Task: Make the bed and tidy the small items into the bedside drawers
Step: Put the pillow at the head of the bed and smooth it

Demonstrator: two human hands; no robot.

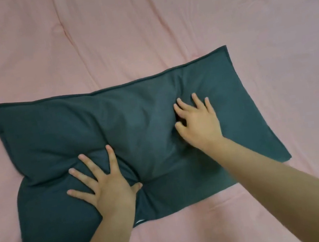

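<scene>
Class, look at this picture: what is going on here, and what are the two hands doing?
A person is working on a dark green pillow that lies on a pink bedspread. The left hand presses flat into the pillow near its front edge, fingers spread, denting it. The right hand rests on the pillow further right, its fingers slightly bent against the fabric. The pillow lies askew and rumpled, so it seems to be getting plumped or flattened. No small items or drawers are in view.

A home bedroom: pink quilted bedspread [140, 29] under a dark teal pillow [72, 130]
</scene>
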